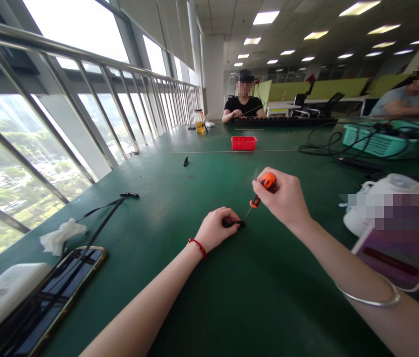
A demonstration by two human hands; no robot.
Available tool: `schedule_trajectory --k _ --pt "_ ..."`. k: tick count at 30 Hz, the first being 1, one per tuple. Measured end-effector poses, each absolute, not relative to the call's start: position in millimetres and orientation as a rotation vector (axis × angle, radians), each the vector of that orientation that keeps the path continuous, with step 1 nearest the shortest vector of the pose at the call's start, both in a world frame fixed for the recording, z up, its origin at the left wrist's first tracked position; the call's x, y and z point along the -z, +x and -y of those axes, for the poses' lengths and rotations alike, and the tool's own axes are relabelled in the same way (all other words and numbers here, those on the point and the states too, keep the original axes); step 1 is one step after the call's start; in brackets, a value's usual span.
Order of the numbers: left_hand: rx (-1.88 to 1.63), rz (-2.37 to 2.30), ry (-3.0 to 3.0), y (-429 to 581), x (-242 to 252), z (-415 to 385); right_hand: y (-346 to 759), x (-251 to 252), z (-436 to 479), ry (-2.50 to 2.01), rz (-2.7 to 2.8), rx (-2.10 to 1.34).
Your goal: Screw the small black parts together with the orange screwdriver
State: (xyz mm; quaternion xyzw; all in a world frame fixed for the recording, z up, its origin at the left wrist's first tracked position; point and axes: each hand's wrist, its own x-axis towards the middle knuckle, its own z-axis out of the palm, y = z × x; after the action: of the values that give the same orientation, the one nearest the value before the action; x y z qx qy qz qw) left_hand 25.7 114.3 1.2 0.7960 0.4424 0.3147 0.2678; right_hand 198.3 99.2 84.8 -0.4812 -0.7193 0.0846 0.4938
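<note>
My right hand (286,198) grips an orange and black screwdriver (268,181) by its handle. The shaft slants down to the left, and its tip meets a small black part (239,224) on the green table. With fingers curled round that part, my left hand (219,229) pins it against the tabletop. What exactly the part is, I cannot make out, since the fingers cover much of it. Farther up the table lies another small black piece (185,161).
A red bin (244,143) stands beyond my hands. On the left are a phone (72,277), a black strap (105,223) and crumpled tissue (63,236). A teal basket (380,144) with cables and a white container (358,218) are at right. Two people sit farther off.
</note>
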Motion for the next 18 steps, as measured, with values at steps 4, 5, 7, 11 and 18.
schedule_trajectory --k 4,5,7,11,18 --pt "-0.840 -1.194 2.144 25.5 -0.2 -114.6 197.9 -84.5 -98.9 -1.133 1.761 -0.198" --pt "-0.837 -1.193 2.145 25.5 -0.2 -114.7 197.8 -84.2 -98.8 -1.127 1.758 -0.192" --pt "-0.836 -1.198 2.145 25.5 -0.2 -114.9 198.0 -83.5 -98.6 -1.118 1.757 -0.183" --pt "-0.837 -1.202 2.145 25.4 -0.7 -114.9 198.8 -83.1 -99.6 -1.124 1.749 -0.194" --pt "-0.839 -1.196 2.144 25.2 0.3 -114.8 199.5 -83.0 -101.0 -1.118 1.746 -0.173"
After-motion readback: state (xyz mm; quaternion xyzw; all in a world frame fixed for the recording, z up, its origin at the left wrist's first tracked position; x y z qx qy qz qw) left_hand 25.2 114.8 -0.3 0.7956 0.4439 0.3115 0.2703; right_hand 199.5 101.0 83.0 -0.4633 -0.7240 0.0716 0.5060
